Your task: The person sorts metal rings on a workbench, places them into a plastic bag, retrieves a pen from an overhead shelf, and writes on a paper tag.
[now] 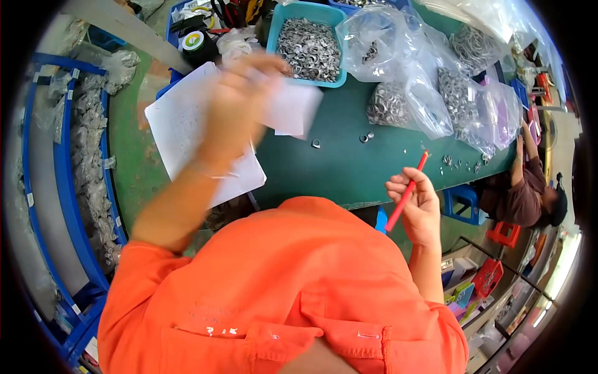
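Observation:
My left hand [240, 103], smeared by motion, is raised over the left end of the green table [299, 171]. A small white paper slip [298, 106], also blurred, is pinched in its fingers. Beneath that hand lie large printed sheets [180, 112]. My right hand [418, 209] is at the table's near edge, its fingers closed around a red pencil [407, 199] that slants with its tip up and away from me. A few small metal rings [364, 138] lie loose on the table between my hands.
A turquoise bin [341, 31] full of metal rings stands at the far side. Clear bags [389, 106] of metal parts crowd the far right. A blue rack [59, 168] stands at left. Another person [526, 193] sits at the table's right end, near a blue stool [464, 204].

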{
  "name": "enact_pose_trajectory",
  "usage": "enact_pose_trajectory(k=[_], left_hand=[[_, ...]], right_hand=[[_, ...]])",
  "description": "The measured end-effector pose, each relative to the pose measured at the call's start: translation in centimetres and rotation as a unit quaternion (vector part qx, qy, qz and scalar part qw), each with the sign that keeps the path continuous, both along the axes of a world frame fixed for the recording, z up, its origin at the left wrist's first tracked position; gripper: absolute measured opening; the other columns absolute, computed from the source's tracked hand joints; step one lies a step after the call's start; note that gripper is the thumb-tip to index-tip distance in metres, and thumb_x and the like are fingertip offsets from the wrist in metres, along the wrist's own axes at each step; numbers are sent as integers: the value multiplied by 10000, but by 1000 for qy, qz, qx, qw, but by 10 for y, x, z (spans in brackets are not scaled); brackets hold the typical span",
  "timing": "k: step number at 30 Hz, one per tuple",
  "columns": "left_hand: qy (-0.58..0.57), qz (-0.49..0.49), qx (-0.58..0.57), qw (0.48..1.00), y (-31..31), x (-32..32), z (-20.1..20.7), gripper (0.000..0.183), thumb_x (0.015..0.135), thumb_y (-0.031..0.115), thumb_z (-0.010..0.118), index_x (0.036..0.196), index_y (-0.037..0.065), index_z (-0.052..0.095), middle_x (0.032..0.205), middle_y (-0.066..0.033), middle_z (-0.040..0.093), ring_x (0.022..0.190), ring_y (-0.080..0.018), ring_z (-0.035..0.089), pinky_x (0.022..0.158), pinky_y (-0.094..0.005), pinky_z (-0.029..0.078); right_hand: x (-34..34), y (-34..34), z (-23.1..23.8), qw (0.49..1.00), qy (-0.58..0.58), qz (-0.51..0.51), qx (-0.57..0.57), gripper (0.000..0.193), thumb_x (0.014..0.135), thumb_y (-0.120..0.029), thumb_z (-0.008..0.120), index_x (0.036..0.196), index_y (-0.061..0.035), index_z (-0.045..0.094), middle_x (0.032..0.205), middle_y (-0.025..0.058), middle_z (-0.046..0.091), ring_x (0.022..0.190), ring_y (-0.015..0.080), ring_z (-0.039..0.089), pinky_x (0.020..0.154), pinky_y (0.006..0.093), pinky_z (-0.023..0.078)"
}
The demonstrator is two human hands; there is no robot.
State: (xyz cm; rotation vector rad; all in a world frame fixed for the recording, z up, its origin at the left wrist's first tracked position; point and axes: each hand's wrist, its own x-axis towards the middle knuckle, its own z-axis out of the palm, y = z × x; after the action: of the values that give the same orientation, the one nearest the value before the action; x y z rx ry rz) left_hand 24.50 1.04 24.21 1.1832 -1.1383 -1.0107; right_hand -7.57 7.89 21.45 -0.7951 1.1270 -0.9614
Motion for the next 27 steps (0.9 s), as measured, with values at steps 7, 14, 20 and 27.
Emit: enact_pose_trajectory(k=[7, 14, 20, 27], left_hand=[[-83, -154, 143, 974, 43, -112, -135, 140, 839, -17, 572, 973, 3, 610, 964, -114, 623, 894, -210, 620, 810, -317, 489], [113, -134, 264, 949, 37, -115, -165, 149, 871, 44, 620, 1010, -9, 608, 889, -42, 641, 759, -82, 588, 694, -225, 484], [8, -156, 325, 933, 46, -137, -186, 83, 835, 69, 670, 862, 0, 633, 755, -34, 642, 621, -63, 571, 563, -206, 465], [-47, -167, 263, 949, 66, -166, -233, 86, 854, 37, 621, 829, -42, 597, 768, -109, 618, 622, -135, 647, 553, -261, 503]], right_hand=[[39, -7, -71, 993, 111, 45, 11, 296, 787, 60, 677, 978, -35, 471, 934, 84, 586, 730, 108, 583, 676, 237, 509], [28, -36, -103, 982, 181, 27, -43, 266, 799, 29, 697, 925, -53, 477, 791, -12, 542, 634, 25, 442, 557, 181, 379], [-17, -12, -136, 939, 319, 31, -124, 241, 782, 15, 713, 923, -24, 522, 831, 68, 597, 683, 101, 541, 645, 231, 461], [-72, 5, -152, 893, 376, 62, -240, 196, 928, -109, 532, 1057, 29, 585, 775, 115, 608, 637, 173, 602, 596, 260, 484]])
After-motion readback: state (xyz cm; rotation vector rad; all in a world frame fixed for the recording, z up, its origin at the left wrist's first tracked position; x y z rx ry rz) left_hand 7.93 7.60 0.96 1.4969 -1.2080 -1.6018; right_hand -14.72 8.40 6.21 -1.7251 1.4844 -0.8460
